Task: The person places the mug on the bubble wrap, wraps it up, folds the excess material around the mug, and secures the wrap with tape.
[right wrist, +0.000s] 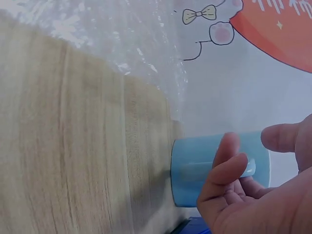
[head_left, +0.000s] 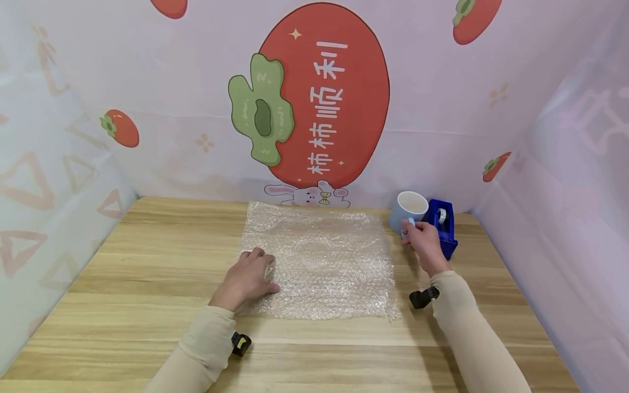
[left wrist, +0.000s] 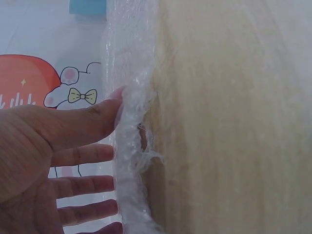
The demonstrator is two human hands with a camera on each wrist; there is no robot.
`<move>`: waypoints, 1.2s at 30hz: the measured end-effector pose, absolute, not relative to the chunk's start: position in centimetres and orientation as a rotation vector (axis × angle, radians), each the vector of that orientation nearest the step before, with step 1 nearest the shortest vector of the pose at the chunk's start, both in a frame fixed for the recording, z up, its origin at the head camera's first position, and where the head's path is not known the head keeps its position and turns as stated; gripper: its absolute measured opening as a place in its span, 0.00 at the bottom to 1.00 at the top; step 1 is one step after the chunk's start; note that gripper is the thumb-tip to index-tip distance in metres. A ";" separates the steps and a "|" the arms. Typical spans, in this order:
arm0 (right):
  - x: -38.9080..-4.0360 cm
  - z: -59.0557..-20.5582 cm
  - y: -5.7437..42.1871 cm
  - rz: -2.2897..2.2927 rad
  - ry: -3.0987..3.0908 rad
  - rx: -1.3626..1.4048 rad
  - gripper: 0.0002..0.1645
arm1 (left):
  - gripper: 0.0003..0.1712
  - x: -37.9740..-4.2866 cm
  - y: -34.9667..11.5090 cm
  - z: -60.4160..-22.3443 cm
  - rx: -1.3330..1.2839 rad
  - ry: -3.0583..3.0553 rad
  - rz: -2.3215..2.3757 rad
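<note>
A sheet of bubble wrap lies flat on the wooden table. My left hand rests on its left edge, fingers spread and fingertips touching the plastic. In the left wrist view, the thumb and fingers of that hand reach the wrap's edge without curling round it. At the right, a light blue mug with a white inside stands upright. My right hand has its fingers hooked round the mug's handle; in the right wrist view, the thumb stands apart from the handle.
A blue tape dispenser with a roll of tape stands directly right of the mug. Behind the table hangs a printed backdrop, with patterned cloth at both sides. The wooden table shows bare to the left and in front of the wrap.
</note>
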State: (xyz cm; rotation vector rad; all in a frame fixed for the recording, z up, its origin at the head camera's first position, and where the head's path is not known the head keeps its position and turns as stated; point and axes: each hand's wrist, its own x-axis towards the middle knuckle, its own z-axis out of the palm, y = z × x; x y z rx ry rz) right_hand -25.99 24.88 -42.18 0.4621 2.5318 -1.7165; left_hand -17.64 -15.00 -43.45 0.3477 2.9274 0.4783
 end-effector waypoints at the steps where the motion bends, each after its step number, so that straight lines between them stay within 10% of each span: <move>1: -26.1 -42.2 25.0 -1.738 2.509 0.462 0.31 | 0.42 -17.6 -15.0 -43.4 0.347 2.927 0.479; 36: -26.6 -43.2 25.9 -2.124 2.123 0.510 0.22 | 0.42 -17.5 -15.0 -43.6 0.360 2.935 0.487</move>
